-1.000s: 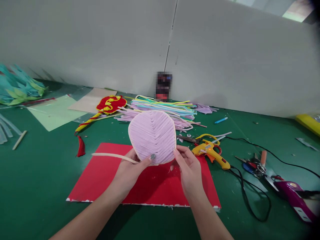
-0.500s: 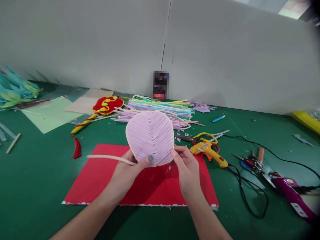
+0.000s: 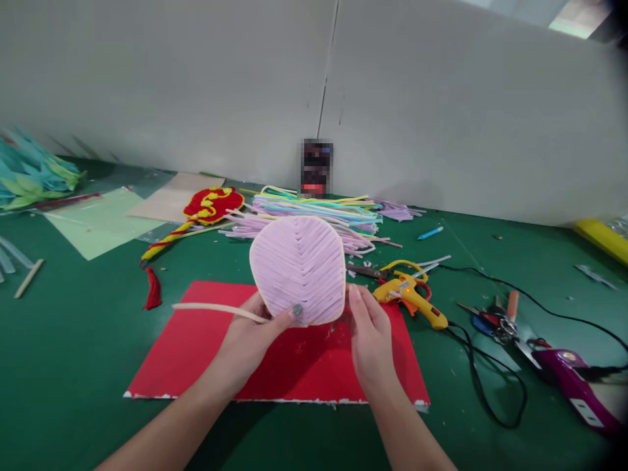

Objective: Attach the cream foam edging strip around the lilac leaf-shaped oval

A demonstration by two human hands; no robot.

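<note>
A rounded, leaf-shaped fan (image 3: 299, 268) covered in lilac pipe cleaners, with a pale cream edging, is held up over a red board (image 3: 196, 353). My left hand (image 3: 260, 330) grips its lower edge, thumb on the front and fingers behind. From beside that hand a pale strip (image 3: 206, 307) sticks out to the left. Close against the fan's lower right edge is my right hand (image 3: 370, 320), its thumb and fingers pinched together. Whatever lies in that pinch is hidden.
Behind the fan lies a pile of pastel pipe cleaners (image 3: 314, 209). A red and yellow fan (image 3: 213, 205) with a tassel is at left. To the right are a yellow glue gun (image 3: 412, 299), scissors (image 3: 366, 271), keys (image 3: 503, 327), a purple-handled tool (image 3: 569, 373) and a black cord (image 3: 475, 373).
My right thumb has slid off the fan's front onto the fingers just beyond its right edge. The fan has shifted slightly right in view; my left hand keeps its grip.
</note>
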